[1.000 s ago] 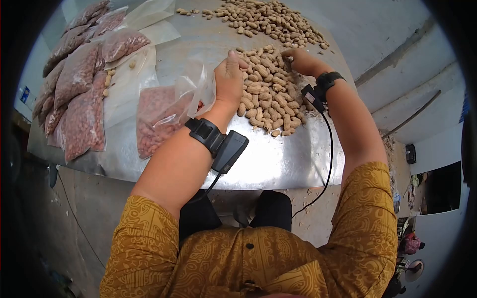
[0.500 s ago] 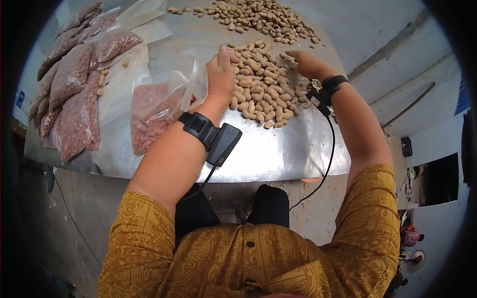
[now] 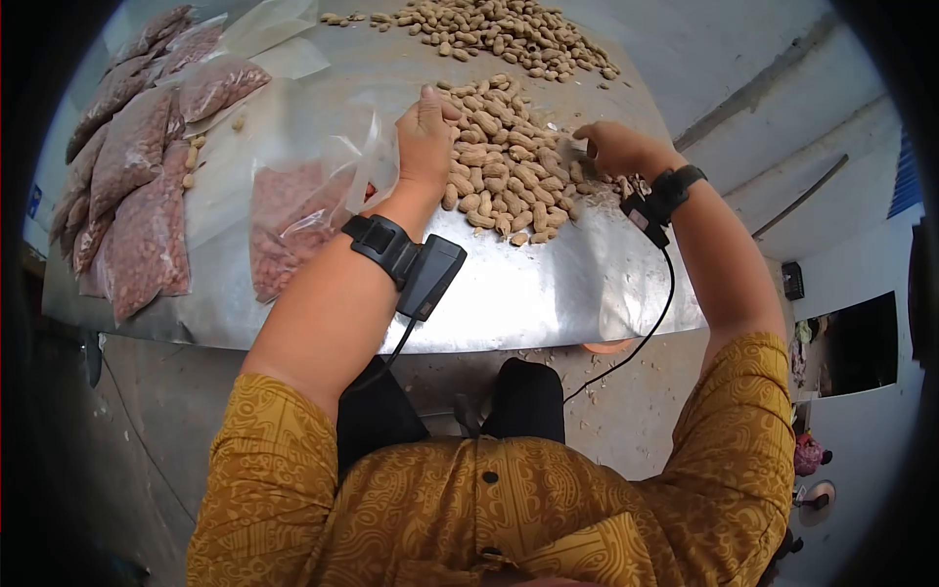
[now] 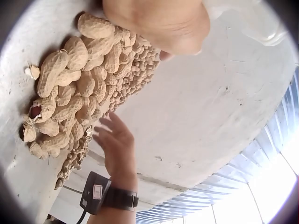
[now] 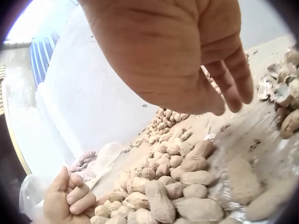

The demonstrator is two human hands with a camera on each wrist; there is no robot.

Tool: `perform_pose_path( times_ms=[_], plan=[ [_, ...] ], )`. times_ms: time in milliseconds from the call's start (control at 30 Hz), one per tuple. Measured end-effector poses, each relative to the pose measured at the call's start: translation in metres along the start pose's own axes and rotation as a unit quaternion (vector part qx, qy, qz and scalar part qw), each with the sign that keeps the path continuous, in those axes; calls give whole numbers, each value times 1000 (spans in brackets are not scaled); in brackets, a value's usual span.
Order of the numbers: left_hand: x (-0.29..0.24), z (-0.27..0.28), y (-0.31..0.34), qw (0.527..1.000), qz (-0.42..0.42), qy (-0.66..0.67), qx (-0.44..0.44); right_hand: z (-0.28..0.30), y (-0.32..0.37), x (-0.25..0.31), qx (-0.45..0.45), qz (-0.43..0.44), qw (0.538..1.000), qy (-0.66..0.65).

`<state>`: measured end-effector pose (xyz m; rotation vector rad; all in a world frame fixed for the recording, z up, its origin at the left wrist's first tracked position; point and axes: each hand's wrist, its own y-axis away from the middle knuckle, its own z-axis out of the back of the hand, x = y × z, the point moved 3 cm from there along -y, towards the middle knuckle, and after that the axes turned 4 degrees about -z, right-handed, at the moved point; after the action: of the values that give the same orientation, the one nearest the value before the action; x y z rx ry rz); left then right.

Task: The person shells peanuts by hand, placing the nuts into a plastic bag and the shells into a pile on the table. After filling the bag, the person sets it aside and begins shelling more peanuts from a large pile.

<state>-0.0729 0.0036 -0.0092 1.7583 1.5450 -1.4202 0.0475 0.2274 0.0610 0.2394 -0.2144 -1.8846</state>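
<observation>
My left hand [image 3: 424,147] lies against the left side of a pile of unshelled peanuts [image 3: 501,161]. Its fingers curl in with the thumb up in the right wrist view, where no thing shows in the hand [image 5: 70,198]. Over the right edge of that pile is my right hand [image 3: 626,149]. In the left wrist view this right hand [image 4: 119,144] has extended fingers, palm towards the nuts. Blurred peanuts [image 5: 243,181] lie below it in the right wrist view, close to a heap of broken shells [image 5: 282,84].
A clear bag of shelled red peanuts [image 3: 284,210] lies left of my left forearm. Further left, several filled bags [image 3: 147,215] are stacked. A second peanut heap [image 3: 518,34] spreads at the back of the metal table [image 3: 469,318]. A wall [image 3: 753,68] stands on the right.
My right hand has moved right and slightly nearer, away from the pile's far right edge. The left hand keeps its place beside the pile. The head view has shifted slightly.
</observation>
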Motion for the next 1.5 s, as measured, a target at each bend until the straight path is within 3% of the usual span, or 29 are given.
perform_pose_path(
  times_ms=[200, 333, 467, 600, 733, 933, 1033, 1167, 1267, 1367, 1500],
  plan=[
    [0, 0, 1, 1000, -3, -3, 5, -8, 29, 46, 31, 16, 998, -54],
    [-4, -1, 2, 1000, 13, -3, 0, -11, 28, 43, -100, 91, 976, -171],
    [-4, -2, 3, 1000, 22, 15, 1, 2, 36, 19, -73, 40, 986, -143],
    [-2, -2, 1, 1000, 21, 6, 1, -26, 45, -4, -83, 96, 989, -76],
    [-2, -3, 2, 1000, 19, 9, -4, -26, 45, -23, -110, 14, 993, 36],
    [-3, -3, 2, 1000, 25, 11, -1, -3, 23, 14, -201, 52, 976, -62],
    [-5, -3, 4, 999, 37, 26, 5, -7, 5, 31, -127, 17, 988, -81],
    [-5, -3, 4, 999, 29, 36, 15, -14, -10, 32, -141, 93, 961, -219],
    [-4, -2, 4, 999, 20, 29, 6, -6, -6, 10, -127, 2, 960, -248],
    [-4, -2, 3, 999, 20, 27, -1, -2, 5, -5, -121, 4, 991, -56],
    [-2, 0, 1, 1000, 23, 3, -5, -11, 21, 5, -86, 8, 996, -33]
  ],
)
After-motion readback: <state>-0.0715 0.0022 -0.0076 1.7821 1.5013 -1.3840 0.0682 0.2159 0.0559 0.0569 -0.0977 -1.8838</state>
